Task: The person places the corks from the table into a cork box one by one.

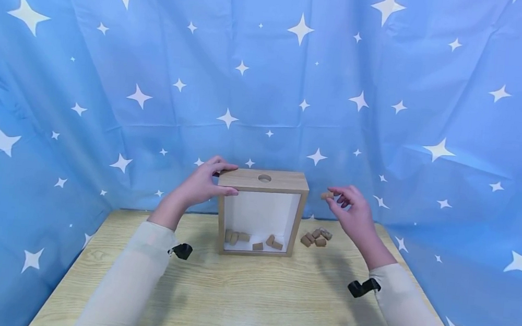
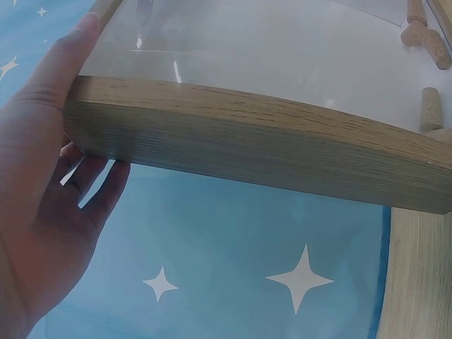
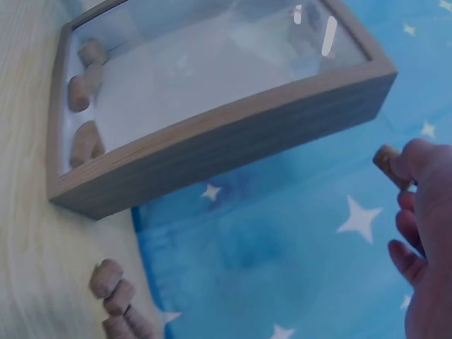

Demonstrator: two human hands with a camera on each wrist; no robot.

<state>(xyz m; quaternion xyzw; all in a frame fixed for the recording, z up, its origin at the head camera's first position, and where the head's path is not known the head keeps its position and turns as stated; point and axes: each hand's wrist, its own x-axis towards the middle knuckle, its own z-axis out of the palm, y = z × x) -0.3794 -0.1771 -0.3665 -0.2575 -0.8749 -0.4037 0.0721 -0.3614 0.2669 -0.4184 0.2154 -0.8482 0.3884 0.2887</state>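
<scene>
Our left hand (image 1: 199, 186) steadies the wooden frame box (image 1: 261, 213) while our right hand (image 1: 352, 214) pinches a cork (image 1: 326, 195), which could roll off if it misses the top hole (image 1: 265, 178).

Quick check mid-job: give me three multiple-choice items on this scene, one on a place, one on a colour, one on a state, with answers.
1. Where are the loose corks on the light wooden table?
A. right of the frame
B. left of it
C. on top of it

2. What colour is the backdrop cloth?
A. red
B. blue with white stars
C. plain green

3. What does the right hand hold?
A. nothing
B. the frame
C. one brown cork

A: the pile lies right of the glass-fronted wooden box frame.
B: stars show everywhere.
C: fingertips pinch it; the left hand grips the frame's top corner.
</scene>
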